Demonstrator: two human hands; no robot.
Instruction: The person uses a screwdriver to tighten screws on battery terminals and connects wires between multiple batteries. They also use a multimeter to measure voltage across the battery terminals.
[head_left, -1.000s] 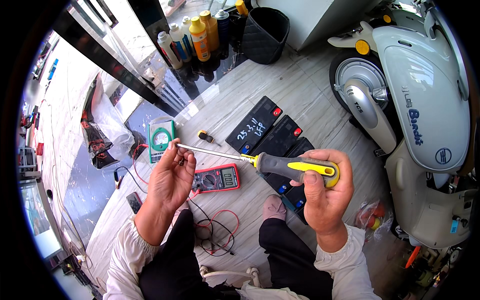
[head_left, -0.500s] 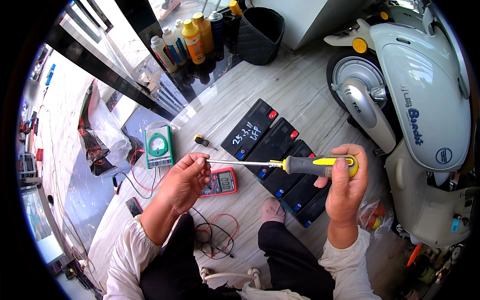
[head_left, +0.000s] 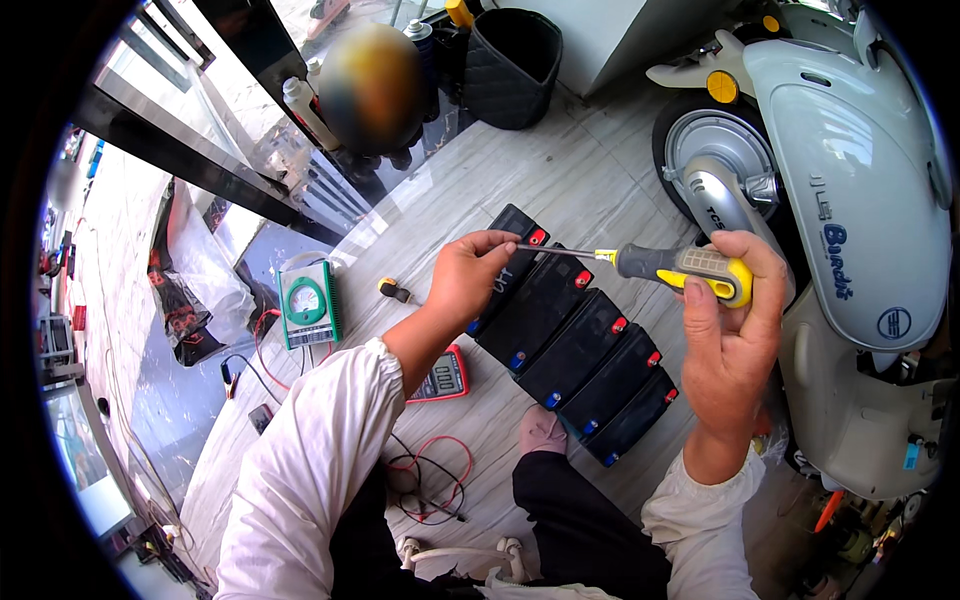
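Observation:
My right hand grips the grey and yellow handle of a screwdriver, held horizontally. My left hand pinches the far end of its shaft between thumb and fingertips; anything small at the tip is hidden. Beneath both hands lies a row of several black batteries with red and blue terminals, partly covered by my left hand. Left of them are a red multimeter, half behind my left arm, a green-cased analog meter with leads, and a small black and yellow tool.
A pale scooter fills the right side. At the back stand a black quilted basket and bottles, partly blurred out. A plastic bag lies by the glass door. Test leads coil near my feet.
Both my hands have moved up and to the right with the screwdriver. My left hand now covers part of the top battery, and my left sleeve hides more of the multimeter.

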